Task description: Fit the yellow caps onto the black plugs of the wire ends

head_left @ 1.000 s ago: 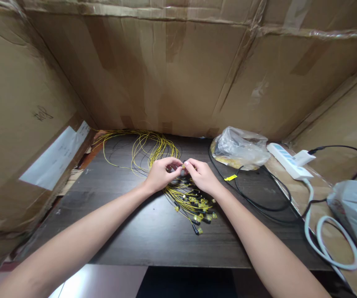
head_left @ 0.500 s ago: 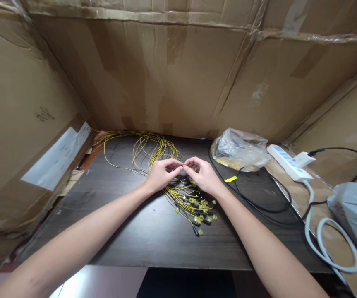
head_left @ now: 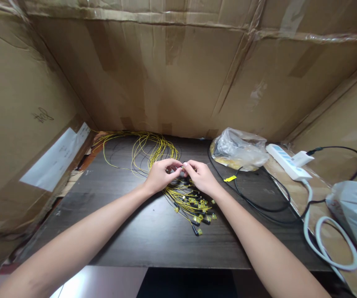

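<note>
My left hand [head_left: 165, 174] and my right hand [head_left: 199, 174] meet fingertip to fingertip just above the table. Both pinch a small cable connector [head_left: 183, 166], dark with a bit of yellow, mostly covered by the fingers. Beneath and in front of the hands lies a bundle of thin yellow cables [head_left: 176, 194]. Its ends carry black connectors with clear yellow caps [head_left: 199, 232], fanned out toward my right forearm. Behind my left hand the cables run back in loose loops [head_left: 153, 145] to the far left corner.
A dark wooden table [head_left: 128, 240] is walled by cardboard [head_left: 172, 82]. At the back right lies a clear plastic bag [head_left: 240, 149]. A black cord [head_left: 267, 211] with a yellow tag [head_left: 230, 179] curves beside it. Further right are a white power strip [head_left: 286, 161] and a white bag [head_left: 356, 215].
My right thumb and fingers have shifted slightly over the small connector, tilting and covering more of it. My left hand has hardly moved. The cables lie as before.
</note>
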{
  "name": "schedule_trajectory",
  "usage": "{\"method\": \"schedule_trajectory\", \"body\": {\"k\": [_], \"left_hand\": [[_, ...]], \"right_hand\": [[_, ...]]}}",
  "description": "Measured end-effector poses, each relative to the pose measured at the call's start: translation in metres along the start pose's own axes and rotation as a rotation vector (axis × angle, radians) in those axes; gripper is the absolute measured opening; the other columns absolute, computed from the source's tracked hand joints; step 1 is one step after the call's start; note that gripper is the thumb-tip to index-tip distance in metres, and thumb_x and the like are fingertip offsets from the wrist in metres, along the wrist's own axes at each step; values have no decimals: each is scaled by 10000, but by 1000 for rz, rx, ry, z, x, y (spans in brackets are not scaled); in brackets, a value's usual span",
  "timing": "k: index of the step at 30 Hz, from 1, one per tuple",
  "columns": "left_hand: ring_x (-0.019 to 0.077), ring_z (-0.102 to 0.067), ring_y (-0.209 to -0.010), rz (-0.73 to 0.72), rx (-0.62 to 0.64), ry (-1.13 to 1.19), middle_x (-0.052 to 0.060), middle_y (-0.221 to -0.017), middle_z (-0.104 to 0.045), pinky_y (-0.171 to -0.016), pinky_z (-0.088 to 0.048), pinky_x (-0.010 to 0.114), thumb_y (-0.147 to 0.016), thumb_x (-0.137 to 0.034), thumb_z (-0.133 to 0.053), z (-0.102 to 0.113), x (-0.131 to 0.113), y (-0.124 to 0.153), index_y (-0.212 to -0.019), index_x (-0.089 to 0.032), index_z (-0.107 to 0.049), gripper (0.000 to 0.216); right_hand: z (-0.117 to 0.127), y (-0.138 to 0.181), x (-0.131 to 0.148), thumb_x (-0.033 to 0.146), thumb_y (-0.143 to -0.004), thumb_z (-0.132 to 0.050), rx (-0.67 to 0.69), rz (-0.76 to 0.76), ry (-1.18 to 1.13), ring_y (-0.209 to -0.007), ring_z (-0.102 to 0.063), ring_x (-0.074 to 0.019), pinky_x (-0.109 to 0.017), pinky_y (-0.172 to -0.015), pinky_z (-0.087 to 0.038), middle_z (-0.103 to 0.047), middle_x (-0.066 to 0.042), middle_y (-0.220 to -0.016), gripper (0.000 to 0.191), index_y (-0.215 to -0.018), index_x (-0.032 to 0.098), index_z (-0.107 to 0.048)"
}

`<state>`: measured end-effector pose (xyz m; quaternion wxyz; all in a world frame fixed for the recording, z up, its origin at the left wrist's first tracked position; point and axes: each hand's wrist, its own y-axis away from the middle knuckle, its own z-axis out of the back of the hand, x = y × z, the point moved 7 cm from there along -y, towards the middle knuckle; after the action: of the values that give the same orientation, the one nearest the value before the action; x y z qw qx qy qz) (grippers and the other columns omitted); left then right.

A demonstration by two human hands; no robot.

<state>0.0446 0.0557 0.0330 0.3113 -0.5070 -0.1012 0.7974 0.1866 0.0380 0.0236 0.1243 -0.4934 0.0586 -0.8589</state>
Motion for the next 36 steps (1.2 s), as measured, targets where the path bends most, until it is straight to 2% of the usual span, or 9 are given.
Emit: {"method": "schedule_trajectory", "body": {"k": [3,9,18,27,32,36], "left_hand": [[135,-664,-694,12,-3,6,30,-836,-761,-640,-512,232,-863,-251,-663,0,-1,0,-905,-164,-742,125],[134,-672,-705,27,-7,27,27,-821,-757,-653,-519,225,-859,-251,-668,1,-1,-1,-903,-164,-740,121],[129,-645,-683,-4,-9,15,31,-814,-745,-635,-509,226,-850,-257,-667,1,-2,0,-891,-161,-729,121],[150,-690,-721,58,5,47,42,-838,-769,-663,-531,241,-870,-291,-661,0,3,-1,-911,-161,-753,165],[144,-683,-696,41,0,30,39,-825,-769,-646,-529,235,-865,-280,-677,2,1,-1,-916,-161,-758,153],[139,-676,-700,6,0,11,42,-826,-764,-646,-525,230,-873,-269,-666,3,-2,-1,-916,-157,-757,150]], "right_hand": [[2,0,3,423,-988,-443,-10,16,20,-619,-540,-143,-266,-611,-375,-646,-17,-680,406,-710,180,-613],[5,1,8,349,-921,-541,1,34,27,-670,-550,-149,-256,-622,-399,-648,-8,-769,196,-885,183,-639],[-1,1,9,390,-1005,-393,44,56,45,-664,-545,-150,-270,-661,-384,-601,-6,-687,391,-698,196,-536],[5,3,12,316,-920,-537,0,64,53,-698,-546,-155,-269,-648,-411,-640,-18,-802,146,-905,189,-609],[6,1,7,352,-909,-574,17,27,-1,-712,-566,-152,-265,-652,-420,-676,-33,-846,192,-923,173,-643],[4,1,7,374,-954,-522,51,23,10,-678,-551,-147,-260,-628,-393,-665,-18,-769,261,-826,179,-637]]}}
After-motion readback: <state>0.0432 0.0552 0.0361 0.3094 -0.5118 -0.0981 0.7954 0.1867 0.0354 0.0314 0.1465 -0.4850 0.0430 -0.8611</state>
